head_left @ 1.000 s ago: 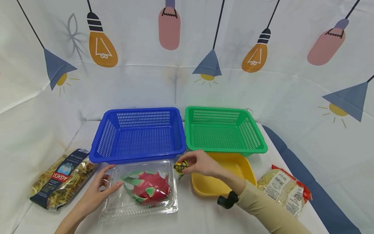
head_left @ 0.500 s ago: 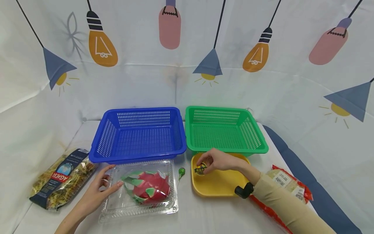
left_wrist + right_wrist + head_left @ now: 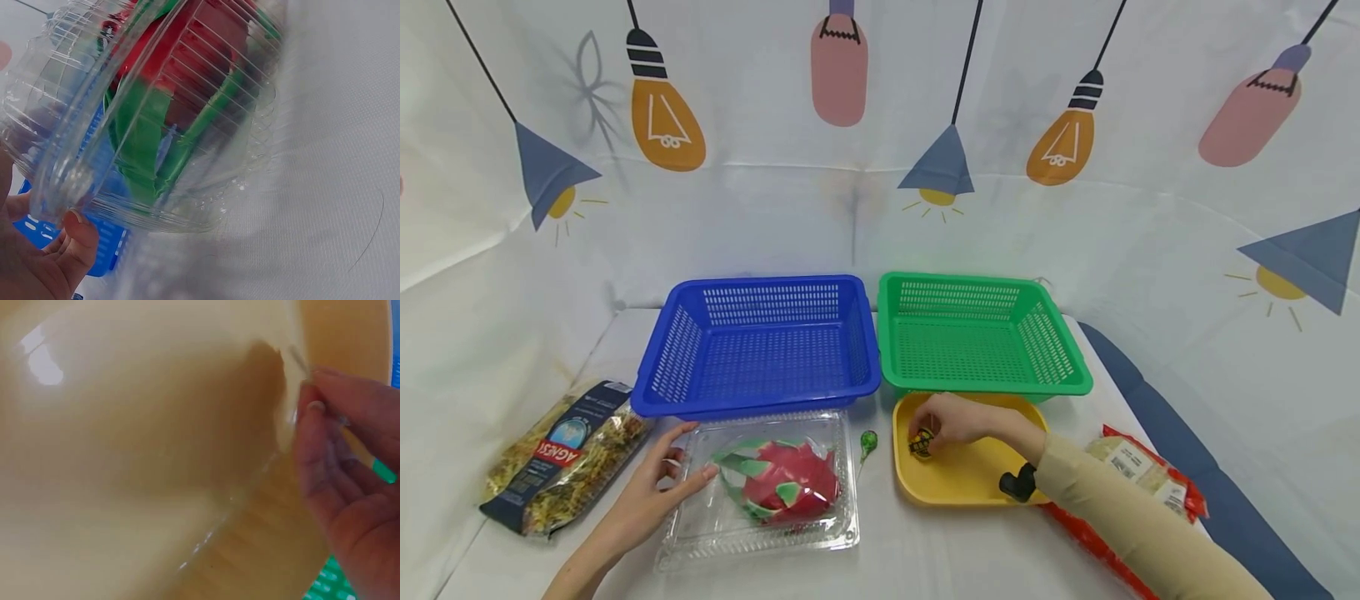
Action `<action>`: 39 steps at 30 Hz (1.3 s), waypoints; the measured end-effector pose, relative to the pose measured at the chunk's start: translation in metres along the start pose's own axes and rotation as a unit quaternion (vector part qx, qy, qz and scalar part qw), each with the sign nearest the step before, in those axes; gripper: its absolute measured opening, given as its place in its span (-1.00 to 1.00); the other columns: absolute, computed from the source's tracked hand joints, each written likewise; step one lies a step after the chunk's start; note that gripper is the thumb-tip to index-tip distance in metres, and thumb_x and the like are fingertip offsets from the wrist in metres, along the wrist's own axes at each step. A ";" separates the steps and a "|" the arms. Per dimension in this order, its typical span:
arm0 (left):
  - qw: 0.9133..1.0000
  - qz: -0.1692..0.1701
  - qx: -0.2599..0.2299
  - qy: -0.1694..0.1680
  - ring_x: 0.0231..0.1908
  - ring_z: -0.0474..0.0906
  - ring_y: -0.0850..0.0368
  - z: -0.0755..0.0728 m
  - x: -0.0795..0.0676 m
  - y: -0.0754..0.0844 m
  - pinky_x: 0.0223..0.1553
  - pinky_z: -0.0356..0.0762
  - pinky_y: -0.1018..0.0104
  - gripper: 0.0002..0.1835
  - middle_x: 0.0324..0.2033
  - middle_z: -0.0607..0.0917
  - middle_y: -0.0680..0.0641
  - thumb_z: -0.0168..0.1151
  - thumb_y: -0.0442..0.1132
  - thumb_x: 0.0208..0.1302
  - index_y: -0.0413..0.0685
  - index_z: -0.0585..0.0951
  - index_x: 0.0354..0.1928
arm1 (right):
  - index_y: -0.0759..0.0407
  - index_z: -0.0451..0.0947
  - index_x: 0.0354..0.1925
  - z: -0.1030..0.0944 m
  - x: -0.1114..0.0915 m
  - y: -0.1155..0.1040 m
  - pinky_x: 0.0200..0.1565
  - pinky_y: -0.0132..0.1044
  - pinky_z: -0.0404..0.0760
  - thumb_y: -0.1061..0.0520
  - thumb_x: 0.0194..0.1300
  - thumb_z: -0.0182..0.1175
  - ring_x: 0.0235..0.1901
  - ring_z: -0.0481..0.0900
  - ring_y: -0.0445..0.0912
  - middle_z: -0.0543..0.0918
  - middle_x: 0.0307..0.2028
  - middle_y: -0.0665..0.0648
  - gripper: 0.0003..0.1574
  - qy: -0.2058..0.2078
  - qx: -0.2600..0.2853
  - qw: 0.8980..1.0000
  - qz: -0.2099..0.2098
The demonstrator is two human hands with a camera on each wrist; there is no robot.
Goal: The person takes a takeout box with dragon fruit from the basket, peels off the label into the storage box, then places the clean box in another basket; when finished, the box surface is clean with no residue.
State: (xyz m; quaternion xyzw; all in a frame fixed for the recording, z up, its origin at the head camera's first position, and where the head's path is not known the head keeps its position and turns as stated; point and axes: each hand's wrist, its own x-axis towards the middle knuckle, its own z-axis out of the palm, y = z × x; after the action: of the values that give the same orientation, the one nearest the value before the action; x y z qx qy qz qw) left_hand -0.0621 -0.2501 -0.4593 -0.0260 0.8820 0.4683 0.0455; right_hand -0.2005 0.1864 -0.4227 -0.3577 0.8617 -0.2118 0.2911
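A clear plastic clamshell box (image 3: pixel 692 533) stands at the left front, with a red and green dragon fruit (image 3: pixel 797 483) inside. My left hand (image 3: pixel 643 500) holds its left edge, the thumb over the lid and the fingers at the side; the left wrist view shows a fingertip against the box's rim (image 3: pixel 56 187). Over the yellow tray (image 3: pixel 955 492), my right hand (image 3: pixel 958 418) pinches a small round black-and-yellow label (image 3: pixel 921 443). Only a thin pale edge of the label (image 3: pixel 299 359) shows between thumb and finger in the right wrist view.
A blue basket (image 3: pixel 760 408) and a green basket (image 3: pixel 992 386) stand at the back. Between box and tray lies a small green lollipop-like ball on a stick (image 3: pixel 868 442). An Agnesi pasta bag (image 3: pixel 561 454) lies left; a red-edged bag (image 3: pixel 1138 467) lies right, partly behind the sleeve.
My right hand has carried the label rightward from beside the box to over the yellow tray, then slightly lower. The green lollipop-like thing is now uncovered. My left hand has stayed on the box.
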 end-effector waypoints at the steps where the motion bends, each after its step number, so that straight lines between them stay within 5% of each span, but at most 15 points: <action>1: 1.000 0.000 0.000 0.000 -0.30 0.30 0.21 0.000 0.000 0.000 -0.37 0.34 0.36 -0.24 -0.13 0.37 -0.16 0.27 -0.08 0.39 -0.11 0.14 0.49 | 0.17 0.70 -0.11 0.001 0.001 0.001 -0.33 -0.40 0.47 0.38 0.09 0.41 -0.41 0.42 -0.24 0.64 -0.37 0.03 -0.65 -0.003 -0.004 1.000 0.000; 10: 1.000 -0.007 0.001 -0.005 -0.29 0.29 0.18 -0.001 0.000 -0.001 -0.40 0.35 0.34 -0.25 -0.13 0.37 -0.16 0.26 -0.08 0.40 -0.08 0.14 0.49 | 0.20 0.64 -0.19 0.008 0.008 0.010 -0.19 -0.39 0.48 0.43 -0.02 0.41 -0.30 0.46 -0.17 0.64 -0.29 0.01 -0.62 -0.011 -0.029 0.999 0.016; 16: 1.000 -0.012 0.000 -0.007 -0.29 0.30 0.18 0.000 0.000 -0.001 -0.40 0.36 0.34 -0.24 -0.12 0.37 -0.17 0.27 -0.08 0.39 -0.07 0.14 0.49 | 0.20 0.54 -0.26 0.010 0.010 0.011 -0.32 -0.41 0.36 0.41 -0.03 0.40 -0.39 0.37 -0.20 0.53 -0.39 0.05 -0.65 -0.020 -0.020 0.999 0.030; 24: 1.000 -0.014 0.000 -0.006 -0.29 0.30 0.18 -0.001 -0.001 0.000 -0.40 0.36 0.34 -0.24 -0.11 0.37 -0.17 0.27 -0.07 0.39 -0.05 0.13 0.49 | 0.14 0.53 -0.33 0.012 0.012 0.006 -0.45 -0.47 0.33 0.18 0.17 0.41 -0.52 0.36 -0.28 0.47 -0.51 -0.10 -0.79 -0.025 -0.066 0.996 0.046; 31: 1.000 -0.019 -0.007 -0.009 -0.28 0.30 0.17 -0.001 -0.001 0.001 -0.39 0.36 0.34 -0.23 -0.08 0.36 -0.19 0.27 -0.06 0.39 -0.04 0.12 0.50 | 0.09 0.48 -0.33 0.015 0.016 0.001 -0.44 -0.41 0.30 0.03 0.25 0.40 -0.49 0.35 -0.22 0.40 -0.53 -0.12 -0.72 -0.032 -0.119 0.989 0.082; 39: 1.000 -0.022 -0.006 -0.011 -0.26 0.30 0.16 0.000 0.000 0.000 -0.37 0.36 0.33 -0.23 -0.06 0.36 -0.20 0.26 -0.06 0.40 -0.02 0.11 0.51 | 0.14 0.42 -0.36 0.016 0.009 0.009 -0.70 -0.29 0.50 -0.03 0.24 0.41 -0.77 0.48 -0.06 0.45 -0.61 0.01 -0.61 -0.038 -0.065 0.986 0.147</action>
State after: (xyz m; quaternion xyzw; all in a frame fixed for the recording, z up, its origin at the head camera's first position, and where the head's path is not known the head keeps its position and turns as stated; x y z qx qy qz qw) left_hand -0.0621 -0.2501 -0.4593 -0.0408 0.8776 0.4731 0.0657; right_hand -0.1994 0.1831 -0.4424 -0.2528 0.9051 -0.0961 0.3281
